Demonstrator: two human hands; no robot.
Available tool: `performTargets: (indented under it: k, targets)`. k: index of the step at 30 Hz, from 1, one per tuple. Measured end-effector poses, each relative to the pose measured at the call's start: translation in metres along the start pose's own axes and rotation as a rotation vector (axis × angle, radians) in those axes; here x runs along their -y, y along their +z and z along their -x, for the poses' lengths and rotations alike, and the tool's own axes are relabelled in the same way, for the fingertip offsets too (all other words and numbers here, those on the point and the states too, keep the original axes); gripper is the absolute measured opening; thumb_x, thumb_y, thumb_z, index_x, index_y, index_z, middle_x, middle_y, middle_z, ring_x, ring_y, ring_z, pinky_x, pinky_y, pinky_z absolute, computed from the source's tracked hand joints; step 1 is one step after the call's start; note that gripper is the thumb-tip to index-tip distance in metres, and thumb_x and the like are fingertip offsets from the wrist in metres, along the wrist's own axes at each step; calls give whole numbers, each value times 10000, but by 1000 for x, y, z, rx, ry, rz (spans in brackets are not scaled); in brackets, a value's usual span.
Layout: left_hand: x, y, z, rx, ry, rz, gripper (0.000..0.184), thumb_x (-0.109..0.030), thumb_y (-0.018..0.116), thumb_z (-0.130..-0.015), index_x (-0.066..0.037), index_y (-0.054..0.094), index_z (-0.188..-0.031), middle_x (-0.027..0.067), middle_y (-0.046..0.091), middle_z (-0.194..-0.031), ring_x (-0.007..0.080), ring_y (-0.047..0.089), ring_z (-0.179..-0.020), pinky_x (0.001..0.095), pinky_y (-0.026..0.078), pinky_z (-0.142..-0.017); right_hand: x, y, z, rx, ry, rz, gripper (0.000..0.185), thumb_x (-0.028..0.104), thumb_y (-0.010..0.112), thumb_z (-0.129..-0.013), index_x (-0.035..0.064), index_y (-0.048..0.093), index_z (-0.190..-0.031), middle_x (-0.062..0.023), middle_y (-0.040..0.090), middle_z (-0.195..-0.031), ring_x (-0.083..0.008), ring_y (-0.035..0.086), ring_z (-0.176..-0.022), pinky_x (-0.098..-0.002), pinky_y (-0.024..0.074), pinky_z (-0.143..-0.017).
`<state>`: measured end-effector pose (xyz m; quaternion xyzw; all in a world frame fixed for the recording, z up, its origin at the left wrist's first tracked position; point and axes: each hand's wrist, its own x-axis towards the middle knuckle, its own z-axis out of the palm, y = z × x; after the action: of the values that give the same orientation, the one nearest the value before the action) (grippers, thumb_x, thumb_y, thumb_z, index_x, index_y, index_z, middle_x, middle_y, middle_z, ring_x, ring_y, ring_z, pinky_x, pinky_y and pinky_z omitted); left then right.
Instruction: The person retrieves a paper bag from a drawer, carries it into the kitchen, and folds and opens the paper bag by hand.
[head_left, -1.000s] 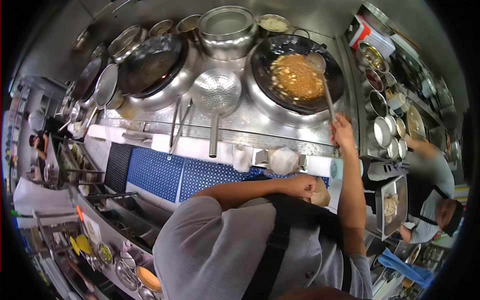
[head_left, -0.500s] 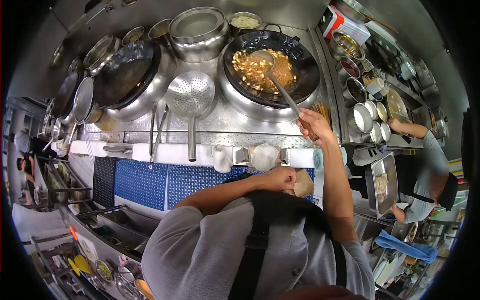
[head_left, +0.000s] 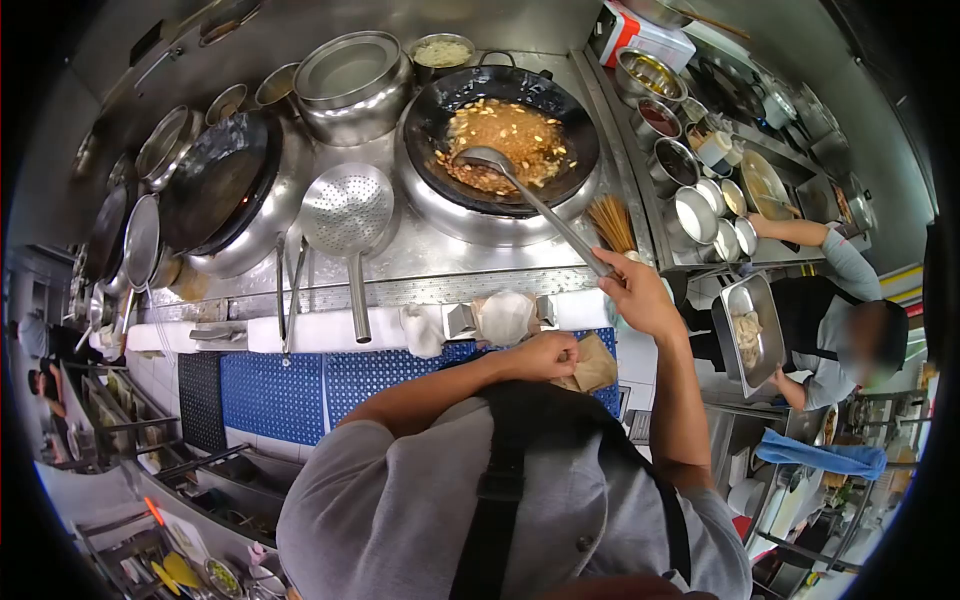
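Note:
My right hand is closed round the handle end of a long metal ladle. The ladle's bowl rests in the sauce at the near left part of a black wok. Brown sauce with pale pieces fills the wok's middle. My left hand is curled in front of my apron, beside a brown cloth or paper; whether it grips anything is hidden. A perforated strainer lies left of the wok, its handle toward me.
A second wok and a lidded steel pot stand to the left. Bamboo sticks lie right of the burner. Sauce containers line the right counter. A co-worker there holds a metal tray.
The ladle has swept through the sauce from the wok's right side to its near left. The view has shifted, so the stove appears further left. My left hand stays curled.

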<state>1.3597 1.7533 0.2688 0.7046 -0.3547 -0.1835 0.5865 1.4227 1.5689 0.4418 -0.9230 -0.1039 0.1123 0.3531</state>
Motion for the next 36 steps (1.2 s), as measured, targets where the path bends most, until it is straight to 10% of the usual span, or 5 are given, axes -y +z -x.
performTargets:
  k: [15, 24, 26, 31, 36]
  targets:
    - [11, -15, 10, 73, 50, 9, 134, -159, 677, -909, -33, 639, -884, 104, 657, -868, 223, 633, -781, 366, 509, -695, -85, 74, -112, -319, -98, 341, 532, 106, 730, -848, 155, 638, -1370, -217, 668, -1068, -403, 667, -994, -501, 540, -870]
    - [11, 10, -24, 138, 91, 74, 48, -63, 615, -956, -36, 586, -929, 55, 566, -845, 136, 544, -789, 301, 463, -715, -48, 53, 126, -686, 363, -285, 376, 182, 742, -944, 15, 671, -1273, -130, 739, -1059, -197, 703, -917, -356, 551, -846]
    - [-23, 17, -43, 215, 6, 109, 133, -122, 609, -972, -18, 559, -904, 126, 556, -855, 281, 580, -830, 390, 461, -740, -62, 81, 184, -795, 494, -444, 343, 189, 722, -970, -8, 674, -1247, -86, 740, -1046, -146, 675, -941, -328, 537, -861]
    - [-60, 57, -63, 381, 60, 292, 99, -89, 644, -962, 6, 622, -946, 209, 627, -1127, 319, 618, -1126, 362, 462, -965, -23, 125, 260, -1115, 658, -672, 370, 266, 771, -940, -18, 689, -1163, -64, 723, -1003, -139, 647, -951, -292, 525, -827]
    - [-104, 91, -43, 588, 165, 254, 82, -65, 635, -955, 9, 600, -945, 201, 606, -1193, 283, 633, -1009, 351, 496, -885, 16, 154, 303, -1241, 727, -855, 312, 285, 816, -903, 18, 711, -1027, -7, 707, -878, -73, 626, -815, -257, 507, -702]
